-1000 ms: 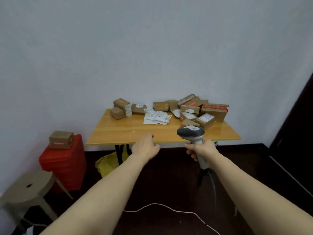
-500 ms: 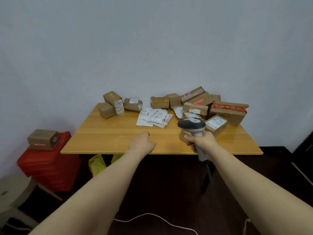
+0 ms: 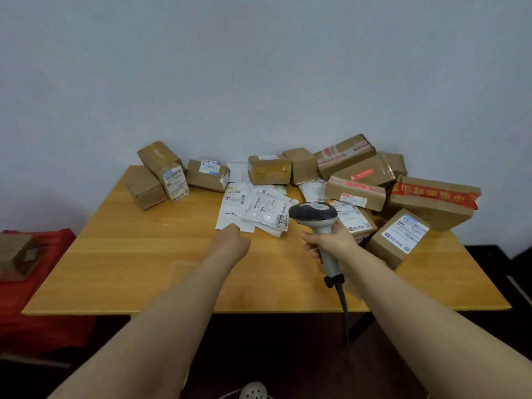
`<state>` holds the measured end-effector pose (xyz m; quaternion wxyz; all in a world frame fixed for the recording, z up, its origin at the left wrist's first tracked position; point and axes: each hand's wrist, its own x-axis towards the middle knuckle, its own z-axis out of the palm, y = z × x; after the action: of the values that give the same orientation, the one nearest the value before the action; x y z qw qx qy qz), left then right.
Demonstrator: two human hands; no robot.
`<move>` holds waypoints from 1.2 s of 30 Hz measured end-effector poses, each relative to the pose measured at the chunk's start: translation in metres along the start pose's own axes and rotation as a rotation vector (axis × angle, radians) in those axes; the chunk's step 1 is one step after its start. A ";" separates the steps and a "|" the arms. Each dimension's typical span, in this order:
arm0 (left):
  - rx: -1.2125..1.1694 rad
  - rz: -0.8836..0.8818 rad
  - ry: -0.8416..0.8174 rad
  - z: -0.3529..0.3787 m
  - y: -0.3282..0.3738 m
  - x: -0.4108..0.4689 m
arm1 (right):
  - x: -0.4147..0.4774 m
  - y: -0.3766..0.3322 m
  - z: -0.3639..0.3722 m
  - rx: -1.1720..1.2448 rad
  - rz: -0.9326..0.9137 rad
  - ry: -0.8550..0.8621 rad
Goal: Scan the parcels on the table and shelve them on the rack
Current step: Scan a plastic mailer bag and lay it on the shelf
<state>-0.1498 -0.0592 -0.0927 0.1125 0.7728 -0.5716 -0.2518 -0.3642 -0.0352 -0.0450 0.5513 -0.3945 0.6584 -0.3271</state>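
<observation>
Several brown cardboard parcels (image 3: 357,191) are piled along the back of the wooden table (image 3: 138,263). A few flat white mailer bags (image 3: 259,210) lie in the middle. My right hand (image 3: 331,244) grips the handle of a grey barcode scanner (image 3: 315,214), whose head is over the table just right of the white bags. My left hand (image 3: 230,244) reaches over the table and its knuckles are at the near corner of the white bags. Its fingers are loosely curled and hidden from me, with nothing seen in them. No rack is in view.
A red box (image 3: 37,283) with a cardboard parcel (image 3: 17,254) on it stands left of the table. The scanner's black cable (image 3: 344,306) hangs over the table's front edge. A blank wall is behind the table. Dark floor lies below.
I have come closer to the table, so it fills more of the view. Both hands have moved forward over the tabletop, the left one up to the white bags.
</observation>
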 end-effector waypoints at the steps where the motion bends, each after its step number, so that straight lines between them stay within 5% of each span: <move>1: -0.015 -0.012 -0.015 0.002 0.000 0.021 | 0.019 -0.004 0.007 0.008 0.022 0.003; 10: -0.046 -0.181 -0.114 0.024 -0.018 0.184 | 0.149 -0.025 0.064 0.050 0.175 -0.038; 18: -0.248 -0.259 -0.033 0.046 -0.026 0.267 | 0.200 -0.028 0.081 0.050 0.247 -0.101; 22: -0.176 -0.274 -0.020 0.053 -0.029 0.280 | 0.209 -0.028 0.081 0.056 0.282 -0.093; 27: -0.628 -0.321 -0.080 0.046 -0.025 0.275 | 0.207 -0.028 0.077 0.081 0.289 -0.086; 36: -0.898 -0.349 0.093 -0.024 -0.018 0.201 | 0.159 -0.052 0.076 0.032 0.150 -0.159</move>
<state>-0.0779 -0.2453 -0.1332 0.4164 0.7426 -0.2626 -0.4541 -0.2940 -0.2000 -0.0878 0.6310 -0.3601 0.6348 -0.2629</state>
